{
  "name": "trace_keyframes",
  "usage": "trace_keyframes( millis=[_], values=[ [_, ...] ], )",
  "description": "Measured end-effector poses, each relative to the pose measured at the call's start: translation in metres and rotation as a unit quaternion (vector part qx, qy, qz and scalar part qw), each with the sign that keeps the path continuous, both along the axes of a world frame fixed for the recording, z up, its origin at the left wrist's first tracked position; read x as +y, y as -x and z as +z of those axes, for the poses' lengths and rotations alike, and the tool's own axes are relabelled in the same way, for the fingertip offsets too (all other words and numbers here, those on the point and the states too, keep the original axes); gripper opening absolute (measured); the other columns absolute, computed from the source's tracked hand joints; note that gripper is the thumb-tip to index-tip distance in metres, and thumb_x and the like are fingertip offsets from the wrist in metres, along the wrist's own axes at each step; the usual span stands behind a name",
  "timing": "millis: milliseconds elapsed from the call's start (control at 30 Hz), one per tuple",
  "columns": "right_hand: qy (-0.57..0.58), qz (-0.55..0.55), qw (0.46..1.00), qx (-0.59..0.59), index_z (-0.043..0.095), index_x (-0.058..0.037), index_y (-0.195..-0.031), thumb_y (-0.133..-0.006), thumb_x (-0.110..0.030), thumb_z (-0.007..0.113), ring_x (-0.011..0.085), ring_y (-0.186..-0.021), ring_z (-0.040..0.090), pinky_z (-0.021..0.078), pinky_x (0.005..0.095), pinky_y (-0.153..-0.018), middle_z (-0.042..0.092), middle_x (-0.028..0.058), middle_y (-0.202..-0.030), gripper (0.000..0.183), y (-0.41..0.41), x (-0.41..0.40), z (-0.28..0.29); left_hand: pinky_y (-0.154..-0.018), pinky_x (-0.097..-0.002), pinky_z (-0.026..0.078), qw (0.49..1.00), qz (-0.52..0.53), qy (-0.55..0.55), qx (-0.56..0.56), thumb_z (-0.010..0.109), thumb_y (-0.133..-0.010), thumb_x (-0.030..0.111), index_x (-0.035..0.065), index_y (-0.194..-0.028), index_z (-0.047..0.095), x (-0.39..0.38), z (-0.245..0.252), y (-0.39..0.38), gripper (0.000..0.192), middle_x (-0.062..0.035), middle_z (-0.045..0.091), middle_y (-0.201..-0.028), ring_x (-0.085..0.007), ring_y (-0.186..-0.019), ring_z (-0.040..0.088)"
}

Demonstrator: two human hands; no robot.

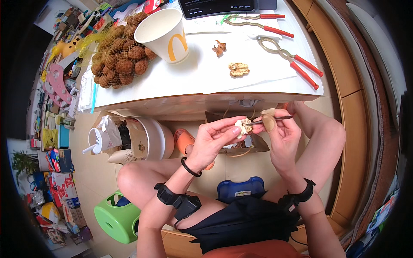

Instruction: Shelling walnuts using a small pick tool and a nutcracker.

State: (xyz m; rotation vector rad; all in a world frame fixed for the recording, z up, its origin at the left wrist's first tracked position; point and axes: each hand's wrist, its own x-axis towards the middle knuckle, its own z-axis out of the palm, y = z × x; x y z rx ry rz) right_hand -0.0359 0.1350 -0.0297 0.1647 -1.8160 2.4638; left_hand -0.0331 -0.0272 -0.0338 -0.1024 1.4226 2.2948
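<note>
Between the fingertips of my left hand point(211, 138) is a pale piece of walnut kernel point(241, 129). My right hand point(285, 142) grips a thin dark pick point(284, 118), its tip touching the kernel. Tan coverings, like tape or finger cots, wrap the thumb and a finger of that hand. Both hands are held above my lap, just off the table's front edge. On the white table point(200, 79) lie a walnut kernel half point(238, 69) and a brown shell or husk fragment point(219, 48). Left of them stands a white paper cup point(158, 32) beside a yellow net bag of whole walnuts point(122, 61).
Two red-handled plier-type nutcrackers point(292, 59) lie at the table's right, below a screen device point(216, 8). Under my hands stands an open paper bag point(261, 145). A waste bin point(158, 138) is at left; a green stool point(113, 219) and a blue stool point(240, 187) stand low.
</note>
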Motion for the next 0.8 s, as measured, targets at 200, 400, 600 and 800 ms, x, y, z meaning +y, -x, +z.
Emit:
trace_keyframes(
  millis=[200,400,600,800],
  values=[
    [0.001,-0.013,1.0,0.012,0.048,0.0066,-0.098,-0.085,0.0,0.047,0.0149,-0.072,0.059,0.0489,0.0236,-0.066,0.058,0.0132,-0.086,0.014,0.001,0.002,0.0,-0.082,-0.0254,0.048,1.0,-0.002,-0.024,0.02,0.05,-0.085,0.005,-0.0014,-0.113,0.049,0.0,-0.001,0.0,0.029,-0.0095,0.057,-0.103,-0.0142,-0.089,0.057],
    [0.003,-0.016,1.0,-0.007,0.049,0.0062,-0.096,-0.086,-0.003,0.047,0.0148,-0.07,0.059,0.0501,0.0246,-0.065,0.058,0.0135,-0.084,0.014,0.003,0.003,0.003,-0.083,-0.0298,0.048,0.999,0.005,-0.033,0.012,0.051,-0.084,0.006,-0.0025,-0.109,0.05,-0.001,-0.001,0.0,0.026,-0.0113,0.056,-0.104,-0.0156,-0.093,0.056],
    [0.02,-0.008,1.0,-0.021,0.049,0.0059,-0.096,-0.085,-0.005,0.049,0.0145,-0.07,0.059,0.0501,0.0245,-0.065,0.058,0.0129,-0.083,0.015,0.006,0.009,0.003,-0.08,-0.0255,0.048,0.999,-0.023,-0.019,0.019,0.05,-0.085,0.006,-0.0026,-0.111,0.05,-0.002,0.002,0.001,0.027,-0.0101,0.058,-0.101,-0.0151,-0.089,0.058],
    [0.015,-0.004,1.0,-0.024,0.049,0.0059,-0.095,-0.086,-0.005,0.049,0.0146,-0.071,0.06,0.0502,0.0244,-0.064,0.058,0.0127,-0.083,0.015,0.007,0.015,0.005,-0.075,-0.0232,0.045,0.994,-0.056,-0.097,0.014,0.05,-0.085,0.007,-0.0008,-0.106,0.05,-0.008,0.002,0.001,0.022,-0.0102,0.058,-0.095,-0.0126,-0.084,0.056]
  ],
)
